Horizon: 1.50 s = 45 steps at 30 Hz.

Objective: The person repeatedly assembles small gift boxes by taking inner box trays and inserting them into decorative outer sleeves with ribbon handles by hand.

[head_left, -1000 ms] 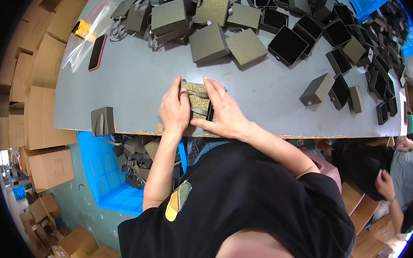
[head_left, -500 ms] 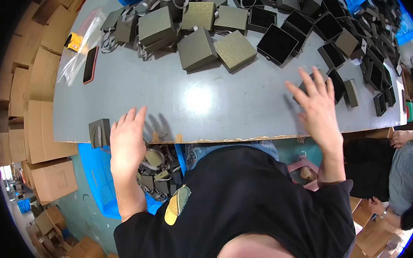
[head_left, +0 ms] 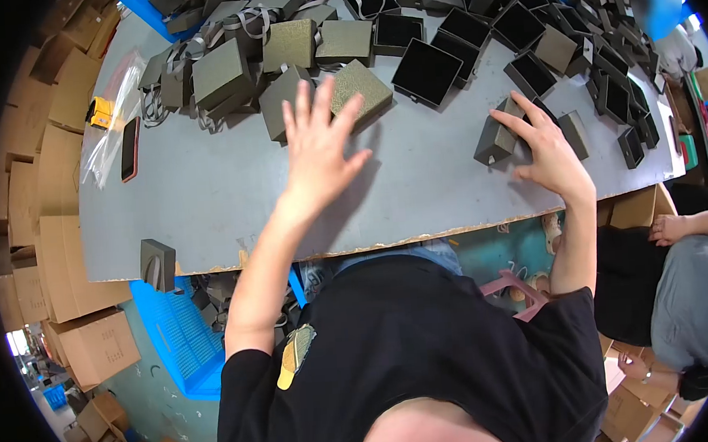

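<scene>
Bright light is falling evenly over the worktop, the left hand is casting a soft shadow, and the wide lens is bending the dark-rimmed edges.

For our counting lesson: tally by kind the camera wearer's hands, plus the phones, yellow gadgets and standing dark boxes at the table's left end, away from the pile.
Hands: 2, left hand and right hand
Phone: 1
Yellow gadget: 1
Dark box: 1
Total: 5
</scene>
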Each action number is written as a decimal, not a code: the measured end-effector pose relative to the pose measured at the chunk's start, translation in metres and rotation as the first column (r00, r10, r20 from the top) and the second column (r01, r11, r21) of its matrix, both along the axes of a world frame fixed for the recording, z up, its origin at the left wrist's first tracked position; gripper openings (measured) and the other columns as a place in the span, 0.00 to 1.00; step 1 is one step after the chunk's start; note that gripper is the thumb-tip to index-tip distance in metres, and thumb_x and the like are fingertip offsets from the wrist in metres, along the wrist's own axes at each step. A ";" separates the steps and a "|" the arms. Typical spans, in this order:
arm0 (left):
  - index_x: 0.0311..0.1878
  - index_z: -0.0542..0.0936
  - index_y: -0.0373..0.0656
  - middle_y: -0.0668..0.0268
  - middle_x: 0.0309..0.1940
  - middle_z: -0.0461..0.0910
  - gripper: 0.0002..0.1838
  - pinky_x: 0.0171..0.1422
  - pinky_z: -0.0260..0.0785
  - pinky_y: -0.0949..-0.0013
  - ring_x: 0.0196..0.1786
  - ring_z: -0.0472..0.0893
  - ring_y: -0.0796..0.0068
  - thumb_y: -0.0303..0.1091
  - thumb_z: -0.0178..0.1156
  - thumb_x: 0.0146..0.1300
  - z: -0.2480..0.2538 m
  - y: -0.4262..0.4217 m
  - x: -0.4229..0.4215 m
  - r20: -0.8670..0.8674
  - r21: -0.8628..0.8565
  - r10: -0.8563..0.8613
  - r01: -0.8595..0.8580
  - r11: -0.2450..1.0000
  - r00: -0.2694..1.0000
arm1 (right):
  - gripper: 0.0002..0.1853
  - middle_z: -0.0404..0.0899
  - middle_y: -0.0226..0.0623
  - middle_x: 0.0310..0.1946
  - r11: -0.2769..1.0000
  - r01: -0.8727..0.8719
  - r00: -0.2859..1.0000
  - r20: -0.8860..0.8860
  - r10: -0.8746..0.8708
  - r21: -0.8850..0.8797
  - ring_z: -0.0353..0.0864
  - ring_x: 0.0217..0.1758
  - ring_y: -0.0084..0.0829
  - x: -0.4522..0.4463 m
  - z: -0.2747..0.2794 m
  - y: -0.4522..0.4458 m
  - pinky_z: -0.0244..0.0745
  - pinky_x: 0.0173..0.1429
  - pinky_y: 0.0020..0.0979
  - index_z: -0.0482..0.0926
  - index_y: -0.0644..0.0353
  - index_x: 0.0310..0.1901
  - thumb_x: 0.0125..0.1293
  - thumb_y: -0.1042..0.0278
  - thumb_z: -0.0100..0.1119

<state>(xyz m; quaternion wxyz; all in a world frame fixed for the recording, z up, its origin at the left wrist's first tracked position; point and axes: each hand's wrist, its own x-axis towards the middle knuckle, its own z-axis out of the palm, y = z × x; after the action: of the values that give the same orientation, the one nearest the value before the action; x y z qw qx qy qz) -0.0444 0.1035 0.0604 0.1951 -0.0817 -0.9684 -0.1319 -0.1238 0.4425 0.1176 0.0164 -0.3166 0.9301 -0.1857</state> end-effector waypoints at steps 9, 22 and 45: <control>0.69 0.68 0.36 0.41 0.66 0.71 0.47 0.83 0.44 0.43 0.75 0.64 0.46 0.48 0.76 0.49 -0.020 0.005 -0.069 0.160 -0.297 0.076 -0.026 0.955 0.984 | 0.20 0.85 0.49 0.38 0.994 0.107 0.979 0.175 -0.101 -0.028 0.84 0.47 0.52 0.000 -0.026 -0.072 0.77 0.55 0.46 0.83 0.62 0.43 0.58 0.55 0.72; 0.54 0.75 0.43 0.57 0.67 0.74 0.23 0.82 0.49 0.41 0.77 0.65 0.51 0.14 0.53 0.54 -0.013 -0.060 0.021 0.331 0.397 -0.489 0.351 0.848 0.807 | 0.40 0.66 0.53 0.71 0.944 -0.327 0.944 -0.021 0.328 0.038 0.67 0.73 0.52 0.045 -0.020 -0.043 0.73 0.66 0.48 0.72 0.53 0.66 0.48 0.65 0.75; 0.28 0.72 0.33 0.53 0.48 0.83 0.08 0.50 0.73 0.64 0.49 0.82 0.57 0.24 0.62 0.55 -0.028 -0.031 0.063 -0.295 0.199 0.320 -0.269 0.942 0.901 | 0.54 0.70 0.50 0.58 0.964 -0.037 0.999 -0.002 0.038 -0.264 0.71 0.58 0.50 0.058 -0.058 -0.124 0.70 0.66 0.43 0.63 0.61 0.74 0.42 0.60 0.80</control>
<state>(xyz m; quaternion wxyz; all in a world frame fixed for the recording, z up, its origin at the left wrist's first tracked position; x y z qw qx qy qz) 0.0186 0.0724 0.0327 0.3745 0.0607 -0.9113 -0.1600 -0.0662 0.3189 0.0597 -0.0211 -0.3332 0.8909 -0.3080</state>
